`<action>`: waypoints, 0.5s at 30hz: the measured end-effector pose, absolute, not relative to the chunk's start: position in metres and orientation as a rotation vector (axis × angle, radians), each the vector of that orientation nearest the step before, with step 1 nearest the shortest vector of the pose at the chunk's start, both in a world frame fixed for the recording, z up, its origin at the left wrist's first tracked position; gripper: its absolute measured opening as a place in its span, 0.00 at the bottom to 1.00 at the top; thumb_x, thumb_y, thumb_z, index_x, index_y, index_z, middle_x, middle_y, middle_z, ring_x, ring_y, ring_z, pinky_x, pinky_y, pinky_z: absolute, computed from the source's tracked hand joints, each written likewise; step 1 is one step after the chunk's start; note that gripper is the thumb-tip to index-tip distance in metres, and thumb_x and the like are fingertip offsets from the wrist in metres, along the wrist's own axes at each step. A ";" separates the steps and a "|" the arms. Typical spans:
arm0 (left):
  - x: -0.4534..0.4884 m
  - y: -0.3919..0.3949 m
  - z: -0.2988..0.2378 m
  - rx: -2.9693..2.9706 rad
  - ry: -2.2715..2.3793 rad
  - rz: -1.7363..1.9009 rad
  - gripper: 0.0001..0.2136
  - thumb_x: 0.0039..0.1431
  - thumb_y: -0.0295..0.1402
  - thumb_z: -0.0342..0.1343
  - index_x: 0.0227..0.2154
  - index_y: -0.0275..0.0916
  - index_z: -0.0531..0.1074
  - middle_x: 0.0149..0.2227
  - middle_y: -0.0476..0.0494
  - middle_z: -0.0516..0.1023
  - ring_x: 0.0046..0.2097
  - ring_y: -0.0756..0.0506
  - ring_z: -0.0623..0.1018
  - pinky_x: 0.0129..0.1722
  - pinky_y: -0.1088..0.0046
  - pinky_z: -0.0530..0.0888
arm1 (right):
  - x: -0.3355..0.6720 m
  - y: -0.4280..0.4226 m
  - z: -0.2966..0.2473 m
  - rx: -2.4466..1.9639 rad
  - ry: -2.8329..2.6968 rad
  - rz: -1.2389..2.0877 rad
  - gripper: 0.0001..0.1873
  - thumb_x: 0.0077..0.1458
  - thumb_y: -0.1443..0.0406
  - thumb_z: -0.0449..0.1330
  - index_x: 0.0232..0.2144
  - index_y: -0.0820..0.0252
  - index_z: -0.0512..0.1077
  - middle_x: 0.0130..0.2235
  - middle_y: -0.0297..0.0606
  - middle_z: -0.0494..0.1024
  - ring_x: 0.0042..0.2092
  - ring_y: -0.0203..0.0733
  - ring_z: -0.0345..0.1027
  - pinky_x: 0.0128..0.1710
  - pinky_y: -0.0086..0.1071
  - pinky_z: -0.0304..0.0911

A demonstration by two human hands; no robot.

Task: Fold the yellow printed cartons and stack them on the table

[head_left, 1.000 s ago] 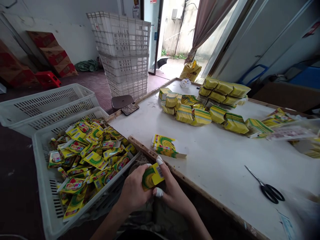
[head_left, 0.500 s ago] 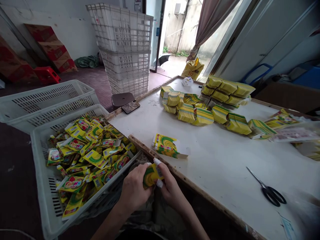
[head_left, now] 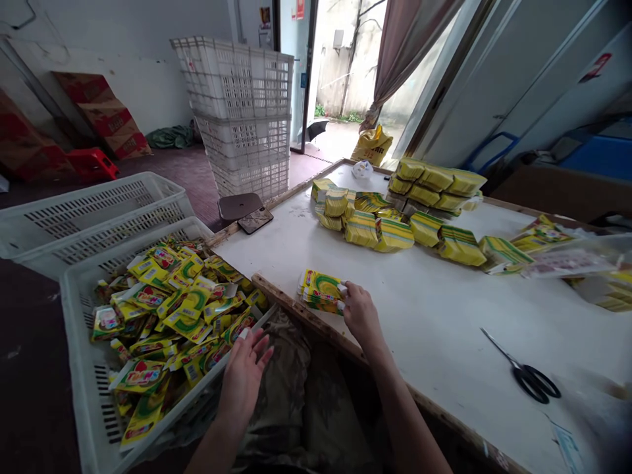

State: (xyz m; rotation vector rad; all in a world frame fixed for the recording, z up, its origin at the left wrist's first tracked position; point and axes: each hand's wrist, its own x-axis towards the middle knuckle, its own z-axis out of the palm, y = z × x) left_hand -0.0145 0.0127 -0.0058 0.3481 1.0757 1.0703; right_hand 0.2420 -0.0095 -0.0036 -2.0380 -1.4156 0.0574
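Observation:
My left hand is open, fingers spread and nothing in it, just above the near rim of a white plastic crate. That crate is heaped with yellow and green printed small boxes. On the white table, my right hand pinches the right end of a short stack of flat yellow cartons near the wooden edge. How many cartons its fingers hold is hidden. White coverings wrap some fingertips on both hands.
Black-handled scissors lie at the table's right. Bundled yellow cartons line the far side, with more stacked bundles behind. A phone rests at the left corner. Tall stacked crates stand beyond.
The small yellow box has left my hands, and another shows on top of the crate's heap. My left hand moved left and opened; my right hand reached up to the carton stack.

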 end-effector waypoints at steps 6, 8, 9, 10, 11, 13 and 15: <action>0.005 -0.005 -0.007 0.493 0.857 1.021 0.19 0.55 0.42 0.58 0.47 0.37 0.70 0.46 0.37 0.74 0.46 0.44 0.74 0.40 0.69 0.75 | 0.217 -0.024 0.015 -1.870 -1.286 0.214 0.25 0.47 0.72 0.55 0.49 0.58 0.57 0.33 0.35 0.68 0.33 0.41 0.65 0.34 0.36 0.64; 0.012 -0.008 -0.005 0.508 0.724 1.095 0.24 0.48 0.48 0.62 0.45 0.40 0.71 0.48 0.38 0.73 0.51 0.40 0.72 0.45 0.66 0.73 | 0.190 -0.035 0.018 -1.696 -1.226 0.450 0.25 0.48 0.69 0.57 0.49 0.56 0.55 0.30 0.30 0.65 0.28 0.37 0.62 0.29 0.32 0.62; 0.015 -0.009 -0.002 0.488 0.678 1.127 0.25 0.45 0.50 0.63 0.44 0.41 0.72 0.48 0.39 0.73 0.52 0.40 0.71 0.46 0.64 0.73 | 0.175 -0.041 0.018 -1.598 -1.204 0.596 0.26 0.48 0.69 0.58 0.48 0.55 0.55 0.30 0.29 0.65 0.28 0.36 0.62 0.28 0.30 0.61; 0.018 -0.009 0.001 0.460 0.647 1.144 0.25 0.43 0.51 0.63 0.42 0.42 0.73 0.46 0.41 0.74 0.51 0.39 0.72 0.46 0.64 0.73 | 0.159 -0.048 0.018 -1.485 -1.160 0.769 0.28 0.48 0.69 0.59 0.50 0.54 0.54 0.32 0.30 0.65 0.30 0.36 0.63 0.29 0.30 0.61; 0.020 -0.009 0.004 0.431 0.634 1.147 0.24 0.43 0.52 0.63 0.39 0.42 0.73 0.42 0.42 0.75 0.48 0.40 0.73 0.44 0.64 0.73 | 0.144 -0.054 0.017 -1.373 -1.104 0.946 0.30 0.47 0.69 0.60 0.51 0.53 0.53 0.35 0.32 0.67 0.32 0.36 0.64 0.30 0.29 0.62; 0.022 -0.007 0.012 0.417 0.639 1.147 0.22 0.46 0.54 0.59 0.33 0.40 0.73 0.33 0.44 0.74 0.39 0.43 0.75 0.40 0.66 0.74 | 0.120 -0.065 0.018 -1.175 -0.980 1.229 0.32 0.47 0.68 0.62 0.52 0.52 0.54 0.37 0.33 0.68 0.35 0.36 0.65 0.33 0.30 0.62; 0.022 -0.005 0.016 0.467 0.692 1.200 0.22 0.49 0.56 0.54 0.28 0.40 0.70 0.27 0.49 0.70 0.31 0.48 0.72 0.36 0.71 0.73 | 0.105 -0.071 0.020 -1.088 -0.912 1.372 0.32 0.45 0.65 0.66 0.51 0.53 0.57 0.37 0.33 0.69 0.36 0.36 0.64 0.35 0.30 0.61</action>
